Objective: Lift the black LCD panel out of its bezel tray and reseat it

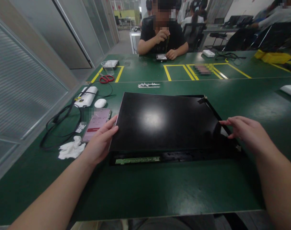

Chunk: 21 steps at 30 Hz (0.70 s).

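On the table (171, 191), the screen (155, 131) lies over a frame (195, 156), between the left hand (102, 140) at its left edge and the right hand (247, 129) at the right edge, with a circuit board (137, 160) just before it. Left of the screen lie a phone (95, 126), a tissue (72, 148) before the phone and scissors (107, 79) farther back, while a person (163, 38) is across the table, behind the screen

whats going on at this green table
A person has a flat black screen between two hands: the left hand holds its left edge, and the right hand has its fingertips at the right edge. The screen lies over a black frame, with a green circuit board showing along the near side. Across the table, another person holds a thin tool above a small device.
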Each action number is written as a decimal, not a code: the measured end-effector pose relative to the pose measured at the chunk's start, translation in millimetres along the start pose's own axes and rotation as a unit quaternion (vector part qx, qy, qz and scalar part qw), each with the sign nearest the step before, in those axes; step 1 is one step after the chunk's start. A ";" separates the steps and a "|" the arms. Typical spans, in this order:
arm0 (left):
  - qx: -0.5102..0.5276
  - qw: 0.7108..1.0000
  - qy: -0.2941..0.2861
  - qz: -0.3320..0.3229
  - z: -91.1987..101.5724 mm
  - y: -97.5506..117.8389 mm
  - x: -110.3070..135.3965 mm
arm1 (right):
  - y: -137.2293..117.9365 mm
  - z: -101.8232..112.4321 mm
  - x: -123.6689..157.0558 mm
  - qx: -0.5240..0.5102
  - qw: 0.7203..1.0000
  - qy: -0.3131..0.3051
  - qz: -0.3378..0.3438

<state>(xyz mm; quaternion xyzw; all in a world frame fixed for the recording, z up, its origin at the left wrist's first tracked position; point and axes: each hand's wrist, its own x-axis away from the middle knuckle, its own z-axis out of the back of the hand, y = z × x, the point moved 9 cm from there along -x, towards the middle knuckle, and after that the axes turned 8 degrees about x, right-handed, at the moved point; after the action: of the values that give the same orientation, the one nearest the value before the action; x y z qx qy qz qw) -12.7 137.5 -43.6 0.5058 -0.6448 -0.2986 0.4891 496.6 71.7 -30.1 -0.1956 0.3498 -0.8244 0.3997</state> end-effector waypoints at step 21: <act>-0.015 0.999 -0.011 0.031 0.3 -6.0 -2.4 | -5.4 -5.8 5.0 0.115 0.993 -0.002 0.026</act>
<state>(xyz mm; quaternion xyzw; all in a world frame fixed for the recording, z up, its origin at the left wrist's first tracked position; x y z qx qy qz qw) -10.8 137.9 -49.7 0.4748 -0.6610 -0.2980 0.4988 487.2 72.5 -29.8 -0.1406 0.2573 -0.8479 0.4417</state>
